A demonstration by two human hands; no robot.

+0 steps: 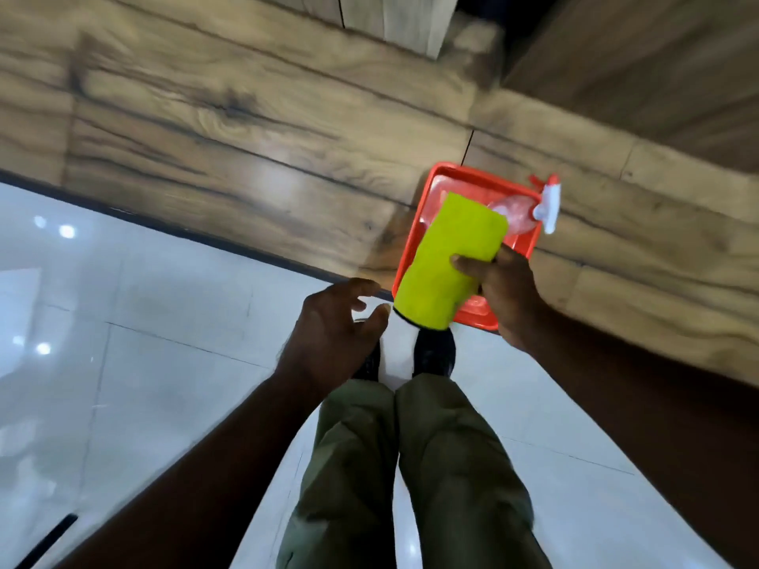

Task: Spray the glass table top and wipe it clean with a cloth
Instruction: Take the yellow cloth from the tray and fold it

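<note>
My right hand (507, 295) grips a folded lime-green cloth (447, 260) and holds it over a red tray (460, 174). A clear spray bottle (519, 217) with a white and red trigger head lies in the tray, its head sticking out past the tray's right rim. My left hand (328, 334) hovers just left of the cloth with its fingers spread and nothing in it. The tray rests on a wood-grain surface (246, 129). No glass table top shows in this view.
A glossy white tiled floor (143, 363) fills the lower left, bordered by a dark edge (205, 236) where the wood surface begins. My legs in olive trousers and dark shoes (433, 351) stand below the tray. Wooden panels rise at the top right.
</note>
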